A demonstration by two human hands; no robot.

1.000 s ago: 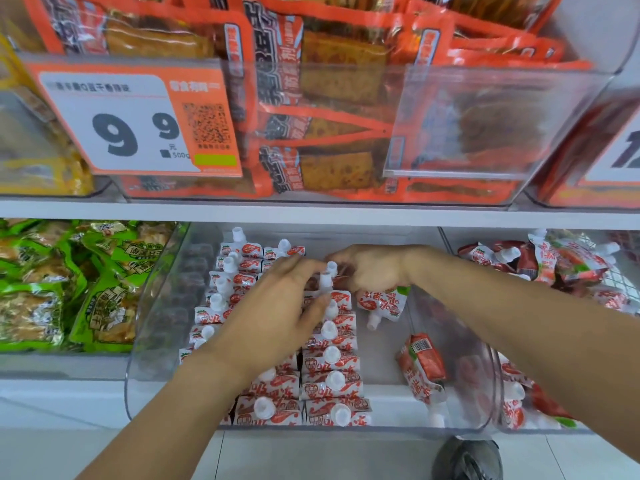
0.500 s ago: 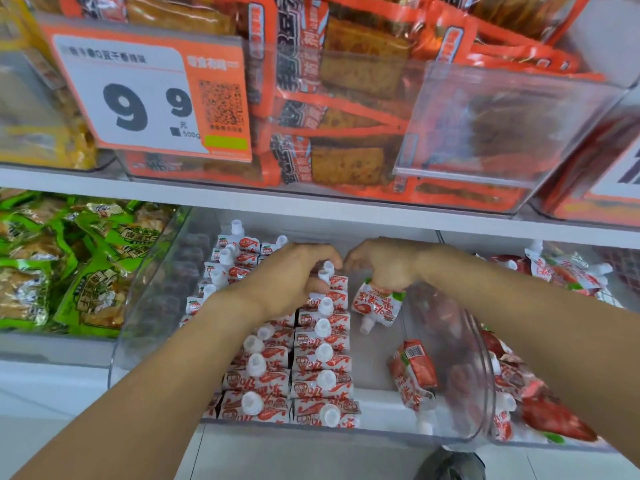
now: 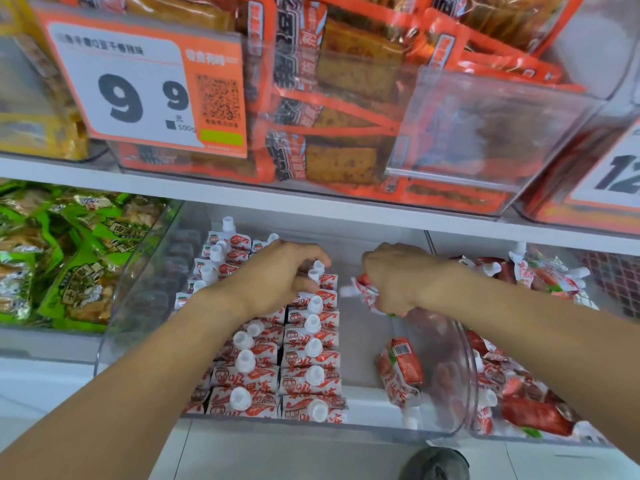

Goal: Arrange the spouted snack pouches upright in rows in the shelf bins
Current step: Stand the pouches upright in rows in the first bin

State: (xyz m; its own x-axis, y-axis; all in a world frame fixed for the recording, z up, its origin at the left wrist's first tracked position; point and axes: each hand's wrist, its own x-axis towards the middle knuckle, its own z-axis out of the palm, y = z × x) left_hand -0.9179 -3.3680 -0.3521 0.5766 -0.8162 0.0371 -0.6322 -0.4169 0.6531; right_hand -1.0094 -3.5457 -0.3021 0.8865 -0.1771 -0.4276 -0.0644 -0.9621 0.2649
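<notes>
You are holding a crumpled red-and-white spouted snack pouch (image 3: pixel 363 292) in your right hand (image 3: pixel 398 278), grip clamped around it, over the bare right side of the clear plastic shelf bin (image 3: pixel 138 306). Your left hand (image 3: pixel 280 278) is curling its fingers around the white caps at the back of the standing rows (image 3: pixel 308 362). Pressing those caps sideways is likely to be tipping neighbours over. One loose pouch (image 3: pixel 400 372) is lying spout-down near the front; the neighbouring bin (image 3: pixel 519 403) is holding a jumbled heap.
</notes>
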